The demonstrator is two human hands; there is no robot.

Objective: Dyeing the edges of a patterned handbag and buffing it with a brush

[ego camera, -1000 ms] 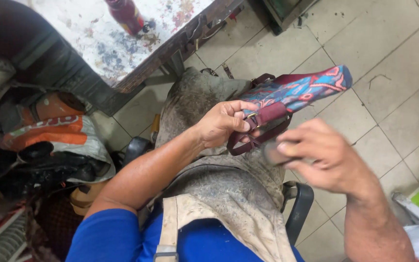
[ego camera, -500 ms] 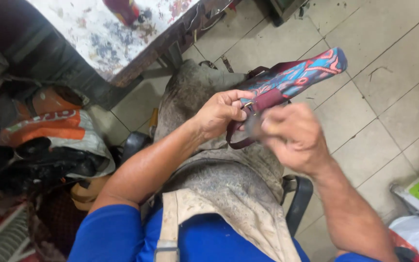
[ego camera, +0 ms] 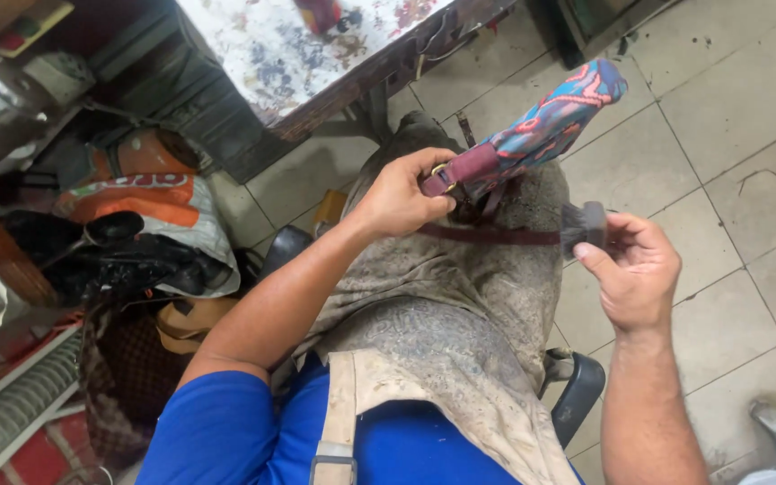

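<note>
My left hand (ego camera: 401, 195) grips the maroon leather end of a colourful patterned bag (ego camera: 545, 128), blue and red, which rests on my lap over a stained grey apron (ego camera: 442, 305). A thin maroon strap (ego camera: 496, 236) runs from the bag across my lap toward my right hand. My right hand (ego camera: 635, 274) holds a small dark brush (ego camera: 583, 226) between thumb and fingers, just right of the strap and apart from the bag.
A paint-spattered table (ego camera: 289, 54) stands ahead at the upper left. Orange and white bags (ego camera: 150, 193) and dark clutter lie on the floor to my left. Pale floor tiles (ego camera: 729, 135) stretch to the right. A black chair edge (ego camera: 577, 395) shows below my right arm.
My right hand has pulled away from the bag to the right with the brush. The maroon strap now lies stretched across my lap. My left hand kept its hold.
</note>
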